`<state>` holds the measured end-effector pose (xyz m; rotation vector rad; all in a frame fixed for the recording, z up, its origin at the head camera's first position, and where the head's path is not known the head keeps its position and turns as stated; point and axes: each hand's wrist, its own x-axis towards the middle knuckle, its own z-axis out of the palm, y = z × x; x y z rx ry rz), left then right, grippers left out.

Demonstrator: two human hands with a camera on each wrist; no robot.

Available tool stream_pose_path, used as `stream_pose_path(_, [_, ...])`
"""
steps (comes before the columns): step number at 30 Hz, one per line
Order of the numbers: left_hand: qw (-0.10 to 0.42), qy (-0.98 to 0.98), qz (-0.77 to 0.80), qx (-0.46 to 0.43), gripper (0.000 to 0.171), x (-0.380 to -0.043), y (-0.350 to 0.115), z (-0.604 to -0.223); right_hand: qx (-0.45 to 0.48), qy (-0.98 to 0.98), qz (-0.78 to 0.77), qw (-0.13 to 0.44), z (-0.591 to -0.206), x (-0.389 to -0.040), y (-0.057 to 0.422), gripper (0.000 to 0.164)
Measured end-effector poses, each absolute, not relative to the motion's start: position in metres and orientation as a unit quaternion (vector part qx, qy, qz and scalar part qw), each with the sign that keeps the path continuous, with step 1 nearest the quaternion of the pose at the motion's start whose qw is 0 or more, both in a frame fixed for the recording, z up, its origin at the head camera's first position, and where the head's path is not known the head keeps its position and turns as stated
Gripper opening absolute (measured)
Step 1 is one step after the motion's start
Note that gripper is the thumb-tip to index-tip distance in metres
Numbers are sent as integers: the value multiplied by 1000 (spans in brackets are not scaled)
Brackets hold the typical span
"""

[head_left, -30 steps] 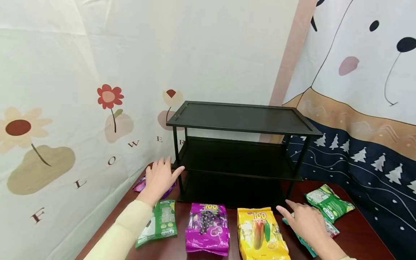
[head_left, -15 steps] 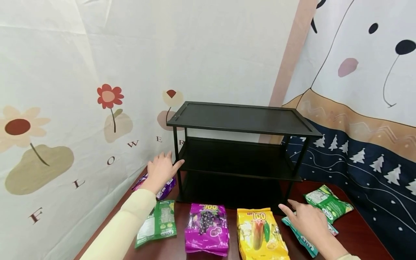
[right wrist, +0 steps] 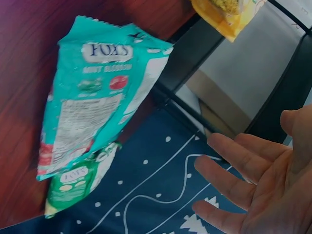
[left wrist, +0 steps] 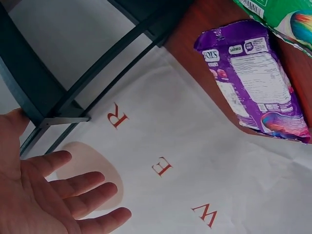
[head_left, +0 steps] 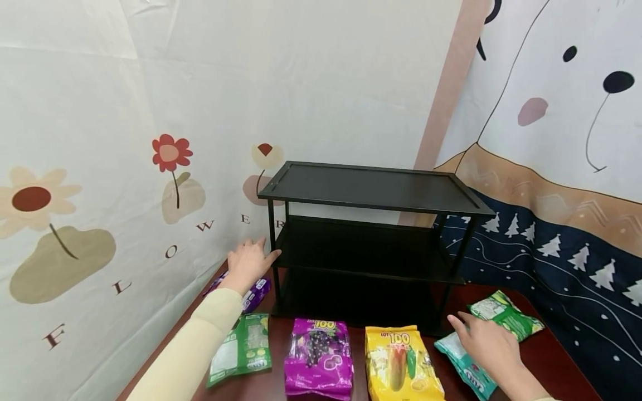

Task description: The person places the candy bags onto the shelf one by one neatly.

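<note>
My left hand (head_left: 248, 266) reaches beside the left front post of a black three-tier shelf rack (head_left: 361, 186), fingers spread and holding nothing. In the left wrist view, the thumb lies against the rack's edge, and the palm of the left hand (left wrist: 53, 200) shows. Below that hand lies a purple candy bag (head_left: 257, 295), partly hidden by the wrist in the head view. On the other side, my right hand (head_left: 489, 342) hovers over a teal Fox's candy bag (head_left: 468, 367) and a green candy bag (head_left: 506, 314). Its fingers are loosely extended around nothing.
Along the table's front lie another green bag (head_left: 246, 345), a purple grape candy bag (head_left: 318, 362) and a yellow mango candy bag (head_left: 401, 362). A printed white cloth (head_left: 326, 83) hangs behind the rack, and a dark tree-patterned cloth (head_left: 541, 278) borders the right side.
My left hand has risen slightly along the rack's post. The right hand has shifted a little to the right, uncovering more of the teal bag. The bags have stayed in place.
</note>
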<state>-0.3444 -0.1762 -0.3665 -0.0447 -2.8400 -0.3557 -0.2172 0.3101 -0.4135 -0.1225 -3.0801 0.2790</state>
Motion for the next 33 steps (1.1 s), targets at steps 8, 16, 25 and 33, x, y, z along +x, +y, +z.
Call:
stream_pose_path(8, [139,-983,-117,-18,67,-348,-177,-371,-47,-994,101,7,-421,-218,322,84])
stream_pose_path(16, [146,-981,-122,-23,64,-355,-175,-373,-46,-995,93,3,-434,-214,325,75])
stream_pose_path(25, [164,-979,-114,-29,53,-361,-169,-373,-44,-997,64,-25,-453,-218,330,74])
stream_pose_path(33, [152,-982,-109,-29,51,-360,-168,-374,-54,-996,42,-54,-472,-221,330,85])
